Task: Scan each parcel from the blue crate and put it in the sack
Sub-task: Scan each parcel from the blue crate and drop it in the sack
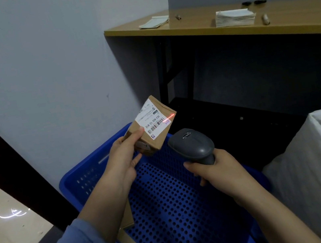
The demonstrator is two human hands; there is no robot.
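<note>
- The white sack (318, 179) stands just right of the blue crate (171, 215).
- The right hand (220, 173) has its fingers curled round the grey scanner (193, 144) handle.
- The left hand (122, 161) pinches the labelled parcel (153, 129) above the crate, a red scan line crossing its barcode.

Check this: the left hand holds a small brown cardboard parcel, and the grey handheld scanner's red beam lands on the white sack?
Wrong target: the head view shows the grey handheld scanner's red beam on the white label of the small brown cardboard parcel in the left hand.
</note>
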